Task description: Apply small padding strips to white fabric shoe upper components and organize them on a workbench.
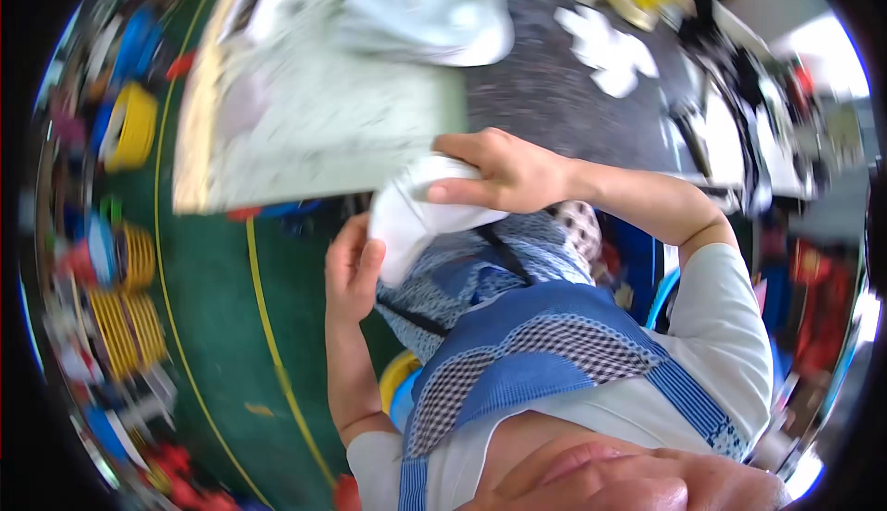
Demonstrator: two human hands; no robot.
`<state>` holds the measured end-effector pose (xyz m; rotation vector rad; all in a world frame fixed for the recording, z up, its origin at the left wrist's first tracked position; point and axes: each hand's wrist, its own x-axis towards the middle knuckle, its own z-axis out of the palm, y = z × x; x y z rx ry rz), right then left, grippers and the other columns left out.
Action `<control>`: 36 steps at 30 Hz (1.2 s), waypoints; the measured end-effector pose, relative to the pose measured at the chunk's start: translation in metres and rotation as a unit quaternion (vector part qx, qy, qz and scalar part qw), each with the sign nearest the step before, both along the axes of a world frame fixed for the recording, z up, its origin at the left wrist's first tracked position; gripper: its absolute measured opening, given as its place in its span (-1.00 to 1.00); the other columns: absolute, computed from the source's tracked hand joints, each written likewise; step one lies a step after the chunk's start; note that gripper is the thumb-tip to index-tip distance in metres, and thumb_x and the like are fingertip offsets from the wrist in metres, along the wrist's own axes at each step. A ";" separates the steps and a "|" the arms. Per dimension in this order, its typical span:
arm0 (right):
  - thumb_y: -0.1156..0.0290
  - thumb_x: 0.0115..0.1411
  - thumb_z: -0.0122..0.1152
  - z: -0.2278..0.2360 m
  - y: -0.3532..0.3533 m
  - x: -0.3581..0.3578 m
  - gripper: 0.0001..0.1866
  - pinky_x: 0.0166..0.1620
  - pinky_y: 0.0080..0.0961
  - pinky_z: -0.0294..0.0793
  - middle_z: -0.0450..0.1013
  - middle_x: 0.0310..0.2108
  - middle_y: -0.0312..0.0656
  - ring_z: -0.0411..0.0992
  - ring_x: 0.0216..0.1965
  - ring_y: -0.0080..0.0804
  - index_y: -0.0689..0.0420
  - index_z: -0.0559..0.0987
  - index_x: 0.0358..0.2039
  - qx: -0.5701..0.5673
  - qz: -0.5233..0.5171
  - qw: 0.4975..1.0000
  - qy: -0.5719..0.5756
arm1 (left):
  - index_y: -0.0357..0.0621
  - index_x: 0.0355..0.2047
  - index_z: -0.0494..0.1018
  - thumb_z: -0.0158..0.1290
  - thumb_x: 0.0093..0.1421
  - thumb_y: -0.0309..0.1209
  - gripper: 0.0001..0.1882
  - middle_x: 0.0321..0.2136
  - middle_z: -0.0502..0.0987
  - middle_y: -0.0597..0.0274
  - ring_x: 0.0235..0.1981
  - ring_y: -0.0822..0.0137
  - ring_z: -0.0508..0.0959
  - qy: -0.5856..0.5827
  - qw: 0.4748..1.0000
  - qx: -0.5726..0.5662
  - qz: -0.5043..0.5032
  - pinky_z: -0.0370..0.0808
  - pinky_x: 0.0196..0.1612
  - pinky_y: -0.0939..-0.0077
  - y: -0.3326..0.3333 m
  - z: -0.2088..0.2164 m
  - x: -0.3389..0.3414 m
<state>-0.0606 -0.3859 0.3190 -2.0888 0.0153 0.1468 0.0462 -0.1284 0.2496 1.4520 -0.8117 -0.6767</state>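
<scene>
Remotely I'm seeing right hand (508, 174) pinching upper right of white piece (407, 211), left hand (353, 271) holding its lower left, long axis seemingly slanting between, by tabletop's (323, 127) near edge

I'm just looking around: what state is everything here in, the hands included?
Right hand: closed on the white piece, thumb on top.
Left hand: at the piece's edge, thumb raised; its grip is partly hidden.
White piece: bent into a curve, in front of the table edge.
Pale pile: heaped on the table, blurred.
White cutouts: lying on the dark tabletop.
Blue apron: worn.
</scene>
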 end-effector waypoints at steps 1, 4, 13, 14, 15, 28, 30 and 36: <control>-0.02 0.31 0.15 -0.009 -0.026 -0.039 -0.43 -0.17 -0.32 0.52 0.55 -0.24 0.03 0.53 -0.21 -0.24 0.29 0.49 0.01 0.016 -0.048 0.999 -0.018 | -0.37 0.08 0.38 0.01 0.37 -0.12 -0.48 -0.19 0.60 0.18 -0.16 0.45 0.54 0.003 0.997 0.013 -0.074 0.46 -0.08 0.55 -0.027 -0.001 -0.005; -0.19 0.22 0.15 -0.020 -0.115 -0.164 -0.21 0.15 -0.24 0.42 0.47 0.03 0.09 0.46 0.05 -0.12 0.28 0.43 0.16 -0.083 -0.375 0.923 0.027 | -0.34 0.11 0.39 -0.04 0.40 -0.22 -0.56 -0.14 0.62 0.08 -0.09 0.34 0.59 -0.027 0.980 0.007 -0.198 0.47 -0.01 0.46 -0.114 0.013 -0.019; 0.19 0.39 0.06 -0.098 -0.348 -0.387 -0.64 -0.03 -0.54 0.54 0.55 -0.14 -0.21 0.54 -0.11 -0.44 0.21 0.49 0.00 0.404 -0.606 0.656 -0.197 | -0.18 -0.21 0.57 0.19 0.20 -0.39 -0.82 -0.35 0.64 0.15 -0.32 0.25 0.65 -0.301 0.934 0.027 -0.191 0.56 -0.25 0.40 -0.254 0.018 -0.043; 0.21 0.38 0.08 -0.104 -0.358 -0.380 -0.65 -0.07 -0.55 0.56 0.56 -0.15 -0.22 0.55 -0.14 -0.45 0.21 0.49 0.01 0.425 -0.590 0.668 -0.159 | -0.20 -0.21 0.56 0.21 0.17 -0.42 -0.81 -0.32 0.63 0.16 -0.28 0.21 0.64 -0.388 0.910 0.005 -0.150 0.54 -0.18 0.39 -0.263 0.017 -0.036; 0.20 0.37 0.11 -0.110 -0.355 -0.358 -0.67 -0.17 -0.59 0.58 0.57 -0.19 -0.24 0.56 -0.22 -0.46 0.18 0.51 -0.01 0.425 -0.600 0.656 -0.171 | -0.21 -0.21 0.55 0.23 0.14 -0.45 -0.79 -0.29 0.62 0.16 -0.23 0.16 0.62 -0.471 0.875 -0.015 -0.112 0.52 -0.11 0.38 -0.269 0.016 -0.026; -0.18 0.28 0.10 -0.089 -0.304 -0.317 -0.38 -0.68 -0.71 0.10 0.32 -0.68 -0.34 0.22 -0.74 -0.68 0.19 0.44 -0.03 0.109 -0.744 0.656 0.067 | -0.20 -0.10 0.46 0.06 0.31 -0.46 -0.82 -0.39 0.58 0.10 -0.44 0.31 0.59 -0.293 0.934 -0.014 0.205 0.44 -0.35 0.56 -0.253 -0.002 0.099; -0.12 0.29 0.13 -0.096 -0.297 -0.325 -0.40 -0.66 -0.72 0.14 0.34 -0.65 -0.33 0.24 -0.71 -0.68 0.20 0.42 0.01 0.028 -0.764 0.644 0.005 | -0.24 -0.19 0.43 0.04 0.32 -0.47 -0.88 -0.45 0.53 0.14 -0.46 0.37 0.52 -0.348 0.907 -0.077 0.225 0.43 -0.34 0.57 -0.258 0.023 0.097; 0.29 0.35 0.13 -0.065 -0.272 -0.325 -0.70 -0.53 -0.74 0.26 0.40 -0.51 -0.37 0.31 -0.56 -0.71 0.17 0.48 0.01 -0.098 -0.707 0.686 -0.143 | -0.17 -0.23 0.54 0.17 0.12 -0.50 -0.82 -0.26 0.66 0.17 -0.35 0.23 0.68 -0.531 0.826 -0.164 -0.096 0.59 -0.31 0.46 -0.250 0.011 -0.033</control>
